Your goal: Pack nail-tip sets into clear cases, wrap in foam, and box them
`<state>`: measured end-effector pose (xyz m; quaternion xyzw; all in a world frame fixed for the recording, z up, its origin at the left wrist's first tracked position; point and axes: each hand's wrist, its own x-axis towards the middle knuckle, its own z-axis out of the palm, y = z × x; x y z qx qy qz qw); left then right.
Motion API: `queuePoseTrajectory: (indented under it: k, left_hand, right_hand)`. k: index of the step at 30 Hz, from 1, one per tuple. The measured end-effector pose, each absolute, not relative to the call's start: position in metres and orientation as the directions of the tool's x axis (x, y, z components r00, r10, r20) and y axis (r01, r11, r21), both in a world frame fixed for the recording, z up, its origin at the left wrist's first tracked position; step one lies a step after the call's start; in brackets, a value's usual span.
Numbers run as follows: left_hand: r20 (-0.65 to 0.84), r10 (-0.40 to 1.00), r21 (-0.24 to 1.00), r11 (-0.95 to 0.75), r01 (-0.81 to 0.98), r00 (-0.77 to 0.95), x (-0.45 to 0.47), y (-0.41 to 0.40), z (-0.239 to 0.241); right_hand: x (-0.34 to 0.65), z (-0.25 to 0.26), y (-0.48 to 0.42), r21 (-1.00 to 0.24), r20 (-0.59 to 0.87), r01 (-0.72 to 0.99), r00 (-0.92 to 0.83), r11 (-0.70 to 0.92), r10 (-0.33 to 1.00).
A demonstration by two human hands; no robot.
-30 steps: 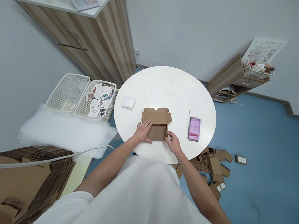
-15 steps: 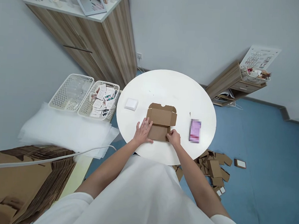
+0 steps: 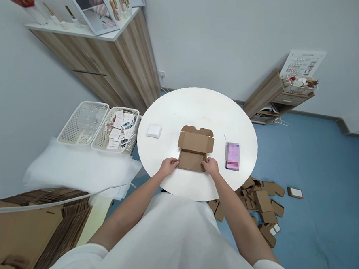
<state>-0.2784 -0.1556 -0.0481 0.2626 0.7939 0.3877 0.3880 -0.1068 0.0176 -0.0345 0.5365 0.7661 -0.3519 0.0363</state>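
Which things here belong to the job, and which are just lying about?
Likely the job: open cardboard box, left hand and right hand at its sides; perhaps stacked cardboard.
Seemingly lying about: pixelated purple item; framed picture; shelf basket.

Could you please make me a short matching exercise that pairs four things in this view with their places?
Things:
1. open brown cardboard box
2. small white square packet
3. pixelated purple rectangular object
4. loose heap of brown cardboard pieces

Places:
A. on the smooth blue floor
B. on the white round-edged table, to the right of the right hand
C. on the table, between the left hand and the right hand
D. on the table, near its left edge

Right pairs: 1-C, 2-D, 3-B, 4-A.
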Motion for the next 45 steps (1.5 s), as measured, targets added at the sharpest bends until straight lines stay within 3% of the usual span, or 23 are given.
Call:
queuePoseTrajectory:
  k: [12,20,27,42,45]
  left_hand:
    - [-0.436,0.680,0.791,0.602,0.109,-0.590,-0.270,-0.144,-0.043]
    - [-0.587,0.579,0.742,0.665,-0.089,-0.567,-0.279,-0.145,-0.009]
    - [-0.617,0.555,0.735,0.659,-0.158,-0.558,-0.249,-0.133,-0.003]
    - [-0.557,0.585,0.754,0.654,-0.064,-0.590,-0.242,-0.136,-0.019]
    - [-0.560,0.609,0.768,0.636,-0.076,-0.562,-0.250,-0.138,-0.025]
  right_hand:
    - [-0.087,-0.030,0.027,-0.576,-0.467,0.804,-0.473,0.148,0.747]
    - [-0.044,-0.012,0.024,-0.770,-0.600,0.586,-0.529,-0.253,0.600]
    - [-0.051,-0.010,0.006,-0.772,-0.636,0.490,-0.576,-0.406,0.513]
    - [-0.042,-0.035,0.001,-0.825,-0.550,0.492,-0.581,-0.279,0.600]
    - [-0.040,-0.032,-0.004,-0.826,-0.463,0.544,-0.501,-0.151,0.731]
